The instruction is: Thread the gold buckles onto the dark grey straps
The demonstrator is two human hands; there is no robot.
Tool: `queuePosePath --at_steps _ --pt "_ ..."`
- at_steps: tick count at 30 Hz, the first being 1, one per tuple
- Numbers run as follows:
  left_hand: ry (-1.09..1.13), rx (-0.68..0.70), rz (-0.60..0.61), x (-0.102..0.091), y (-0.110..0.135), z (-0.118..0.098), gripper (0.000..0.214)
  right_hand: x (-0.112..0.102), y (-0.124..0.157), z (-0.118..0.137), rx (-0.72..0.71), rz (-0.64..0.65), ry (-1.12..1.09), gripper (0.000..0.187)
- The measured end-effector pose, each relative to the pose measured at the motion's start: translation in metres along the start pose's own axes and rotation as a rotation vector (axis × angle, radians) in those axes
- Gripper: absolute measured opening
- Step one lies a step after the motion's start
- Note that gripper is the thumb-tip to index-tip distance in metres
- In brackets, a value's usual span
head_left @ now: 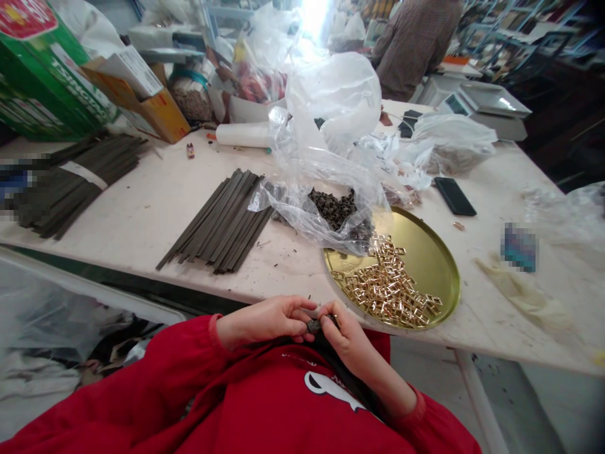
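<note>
My left hand (278,320) and my right hand (344,331) meet close to my body, just off the table's front edge. Between their fingertips is a dark strip (313,326), pinched from both sides. A small glint shows by the right fingers, but I cannot make out what it is. Ahead and to the right, gold-coloured buckles (385,287) lie heaped on a round gold tray (437,252). Small dark loops (333,208) fill an open clear plastic bag (302,221) that overlaps the tray. To the left lies a row of long dark strips (222,221).
A banded bundle of dark strips (80,180) lies far left, near a green carton (42,69) and an orange box (163,113). A black phone (454,196) rests right of the tray. Behind stand a scale (491,104) and a person (416,47).
</note>
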State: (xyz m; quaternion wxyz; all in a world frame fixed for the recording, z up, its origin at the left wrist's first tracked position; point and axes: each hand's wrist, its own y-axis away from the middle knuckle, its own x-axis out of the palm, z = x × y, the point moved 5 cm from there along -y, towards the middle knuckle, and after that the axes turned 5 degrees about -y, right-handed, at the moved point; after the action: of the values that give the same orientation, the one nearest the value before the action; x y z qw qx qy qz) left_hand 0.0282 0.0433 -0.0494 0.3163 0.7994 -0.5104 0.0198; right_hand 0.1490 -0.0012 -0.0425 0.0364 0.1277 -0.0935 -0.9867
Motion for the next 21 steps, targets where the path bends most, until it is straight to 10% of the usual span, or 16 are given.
queuePosePath --at_steps 21 --pt "0.040 -0.103 -0.087 0.011 0.017 0.036 0.016 0.016 0.021 -0.011 0.030 0.161 0.096 0.009"
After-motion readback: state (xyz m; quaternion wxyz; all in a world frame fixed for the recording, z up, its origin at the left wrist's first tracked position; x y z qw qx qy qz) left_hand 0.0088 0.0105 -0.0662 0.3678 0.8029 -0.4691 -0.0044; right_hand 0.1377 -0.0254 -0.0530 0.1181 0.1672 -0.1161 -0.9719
